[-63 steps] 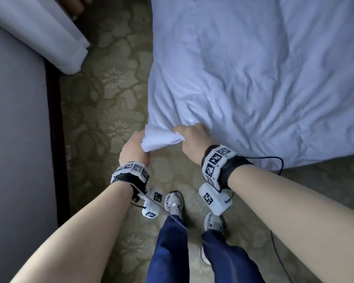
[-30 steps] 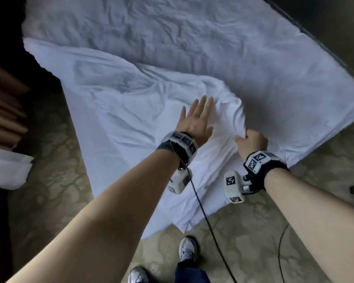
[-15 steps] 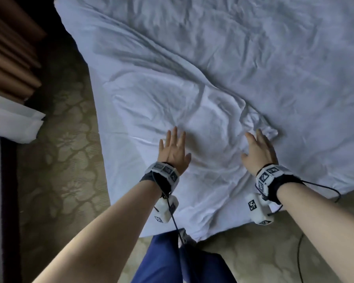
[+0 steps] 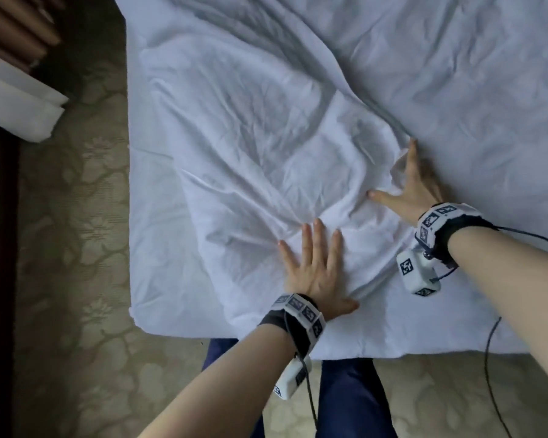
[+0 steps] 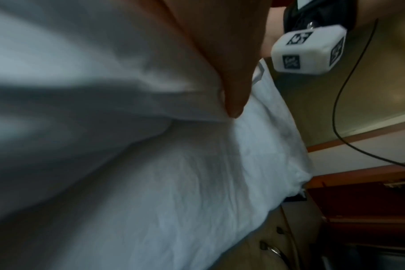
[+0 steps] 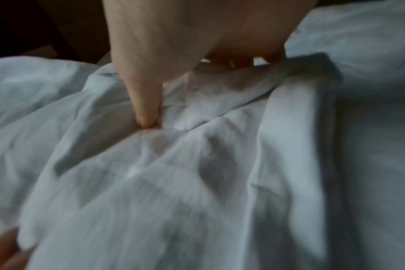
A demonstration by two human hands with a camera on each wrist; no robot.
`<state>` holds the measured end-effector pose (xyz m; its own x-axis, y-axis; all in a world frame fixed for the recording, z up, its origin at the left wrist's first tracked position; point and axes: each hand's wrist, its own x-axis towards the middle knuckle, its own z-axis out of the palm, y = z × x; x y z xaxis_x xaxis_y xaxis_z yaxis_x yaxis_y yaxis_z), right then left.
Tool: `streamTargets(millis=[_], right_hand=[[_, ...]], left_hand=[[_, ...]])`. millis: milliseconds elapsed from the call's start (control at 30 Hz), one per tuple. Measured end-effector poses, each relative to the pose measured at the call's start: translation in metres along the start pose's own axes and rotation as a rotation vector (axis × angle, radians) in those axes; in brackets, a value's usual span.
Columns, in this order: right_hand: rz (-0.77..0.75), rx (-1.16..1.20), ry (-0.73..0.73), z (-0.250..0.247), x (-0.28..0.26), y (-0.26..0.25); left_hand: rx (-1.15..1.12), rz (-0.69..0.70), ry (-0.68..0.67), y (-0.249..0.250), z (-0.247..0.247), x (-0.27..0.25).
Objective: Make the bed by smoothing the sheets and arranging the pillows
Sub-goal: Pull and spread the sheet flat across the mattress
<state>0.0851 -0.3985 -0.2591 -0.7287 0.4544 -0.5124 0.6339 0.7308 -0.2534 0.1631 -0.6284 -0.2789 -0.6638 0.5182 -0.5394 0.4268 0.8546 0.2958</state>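
Note:
A wrinkled white sheet (image 4: 260,137) lies folded back over the corner of the bed (image 4: 456,327), its creases bunched near the middle. My left hand (image 4: 314,267) lies flat on the sheet near the bed's foot edge, fingers straight and spread. Farther right, my right hand (image 4: 408,184) presses on the fold's edge with fingers spread, blurred by motion. In the left wrist view a thumb (image 5: 234,82) pushes on the white cloth (image 5: 173,182). The right wrist view has my thumb (image 6: 146,102) pressed into the creased sheet (image 6: 197,182). No pillow is in view.
Patterned carpet (image 4: 76,248) runs along the bed's left side and foot. White curtain (image 4: 16,102) and brown drapes (image 4: 16,30) hang at the upper left. My legs in blue trousers (image 4: 345,396) stand against the bed's foot. Dark wooden furniture (image 5: 363,197) stands beyond the bed's corner.
Both hands let go of the sheet corner and now lie flat on it. Over the last half second the right hand slid right and farther away along the fold; the view moved closer.

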Motion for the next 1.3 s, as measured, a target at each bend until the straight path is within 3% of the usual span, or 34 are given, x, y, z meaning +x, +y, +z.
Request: streamTargets(millis=[133,400,733,1000,1167,1300], right_hand=[[-0.064,-0.010,-0.038,0.008,0.009,0.004],[-0.392,-0.382,-0.009,-0.010,-0.001,0.007],[-0.572,-0.290,0.128,-0.032,-0.044,0.036],[-0.695,-0.298,0.291,-0.098,-0.110,0.070],[-0.690,-0.337,0.281,-0.152,-0.142,0.124],[-0.629,-0.382,0.225,-0.166,-0.139,0.183]], left_hand=[[0.041,-0.106,-0.020,0.017,0.019,0.012],[-0.050,-0.178,0.051,0.033,0.026,0.011],[-0.097,-0.250,0.170,0.066,0.002,-0.033],[0.008,-0.175,0.357,0.129,-0.028,-0.098],[0.031,-0.083,0.381,0.193,-0.036,-0.116],[0.054,-0.062,0.313,0.244,-0.030,-0.114]])
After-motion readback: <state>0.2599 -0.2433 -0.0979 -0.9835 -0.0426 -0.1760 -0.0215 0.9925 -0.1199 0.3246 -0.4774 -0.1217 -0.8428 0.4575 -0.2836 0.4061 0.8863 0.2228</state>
